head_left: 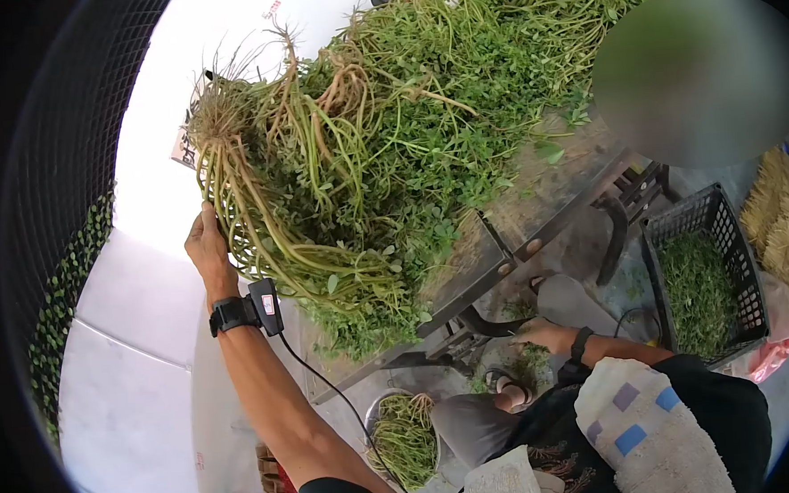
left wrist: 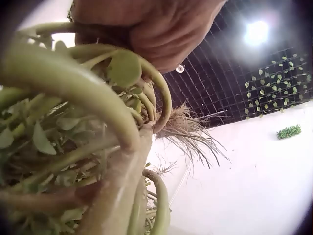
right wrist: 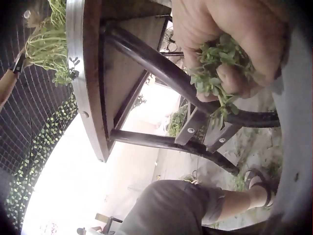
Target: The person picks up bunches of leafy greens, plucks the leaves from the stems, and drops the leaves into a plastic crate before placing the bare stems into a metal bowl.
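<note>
A large heap of leafy green plants (head_left: 459,109) with thick stems covers the table. At its left side my left hand (head_left: 205,247) grips a bunch of long stems (head_left: 240,192), whose pale roots (head_left: 220,122) point away from me. In the left wrist view these thick stems (left wrist: 117,196) fill the near side, and the left hand (left wrist: 161,29) shows above them, its fingertips hidden. Below the table edge, my right hand (head_left: 546,335) is low beside my knee. The right wrist view shows the right hand (right wrist: 234,44) with fingers curled round small leafy sprigs (right wrist: 220,63).
A black crate (head_left: 708,275) of cut greens stands on the floor at right. Near my legs is a metal bowl (head_left: 404,438) with stems in it. The wooden table edge (head_left: 554,229) and dark curved table leg (head_left: 488,324) lie close to the right hand.
</note>
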The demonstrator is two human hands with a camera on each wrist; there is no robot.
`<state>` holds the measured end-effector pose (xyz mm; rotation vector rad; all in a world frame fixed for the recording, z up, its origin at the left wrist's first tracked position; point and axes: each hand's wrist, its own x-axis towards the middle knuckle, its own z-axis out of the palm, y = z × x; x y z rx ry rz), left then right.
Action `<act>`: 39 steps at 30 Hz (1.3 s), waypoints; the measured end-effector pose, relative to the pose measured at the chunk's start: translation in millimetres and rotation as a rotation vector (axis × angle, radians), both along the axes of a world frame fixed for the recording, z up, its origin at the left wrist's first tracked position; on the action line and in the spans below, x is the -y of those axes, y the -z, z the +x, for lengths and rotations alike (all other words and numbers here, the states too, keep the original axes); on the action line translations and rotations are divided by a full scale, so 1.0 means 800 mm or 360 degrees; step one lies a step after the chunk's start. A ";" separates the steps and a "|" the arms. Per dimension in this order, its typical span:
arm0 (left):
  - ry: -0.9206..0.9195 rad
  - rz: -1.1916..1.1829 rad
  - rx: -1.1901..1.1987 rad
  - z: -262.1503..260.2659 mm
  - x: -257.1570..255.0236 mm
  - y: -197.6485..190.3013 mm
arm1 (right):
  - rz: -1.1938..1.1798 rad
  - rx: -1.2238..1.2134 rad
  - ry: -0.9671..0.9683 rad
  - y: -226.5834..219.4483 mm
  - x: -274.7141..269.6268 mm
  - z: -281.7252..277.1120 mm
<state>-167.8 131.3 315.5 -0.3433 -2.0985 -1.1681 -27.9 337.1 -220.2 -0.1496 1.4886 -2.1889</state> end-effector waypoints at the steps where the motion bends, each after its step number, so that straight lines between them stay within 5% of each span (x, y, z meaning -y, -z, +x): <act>1: 0.0025 0.0028 -0.0042 0.004 0.000 0.008 | -0.0018 -0.0133 0.0044 0.002 0.000 0.003; 6: 0.0108 0.0103 -0.0056 0.024 0.016 0.033 | 0.0240 -0.0009 -0.0110 0.005 -0.005 0.002; 9: 0.0001 -0.0124 -0.0098 0.029 0.018 0.042 | 0.0130 -0.0176 0.0003 -0.024 -0.008 0.017; 18: 0.0087 -0.0133 -0.0174 0.047 -0.019 0.074 | 0.0349 0.0130 0.0086 -0.037 0.003 0.015; 28: 0.0234 0.0684 -0.0244 0.174 0.028 0.142 | 0.0280 -0.0110 0.0046 -0.065 -0.003 0.006; 33: 0.0216 0.1289 -0.0215 0.228 0.069 0.211 | 0.0233 -0.0090 -0.0081 -0.162 0.006 0.024; 39: 0.0256 0.1577 0.0222 0.287 0.094 0.313 | 0.0118 -0.0293 -0.0048 -0.189 0.030 0.025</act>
